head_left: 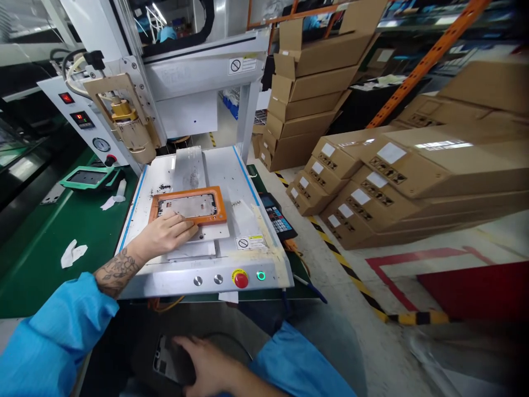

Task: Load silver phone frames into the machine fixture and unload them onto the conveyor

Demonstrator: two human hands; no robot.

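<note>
L hand (172, 232) half-curled at jig (223, 207), grip unclear, prob. steadying; R hand (210, 365) clasps dark unit (168, 359) below bed (225, 179) front edge, prob. clearance.

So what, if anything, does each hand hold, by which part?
Right hand: dark flat case, by its right side. Left hand: on the orange frame's near edge, grip unclear.

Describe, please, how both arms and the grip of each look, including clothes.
The left sleeve and right sleeve are loose and bright blue. Dark line tattoos mark the left forearm. The left grip and right grip wear no gloves.
</note>
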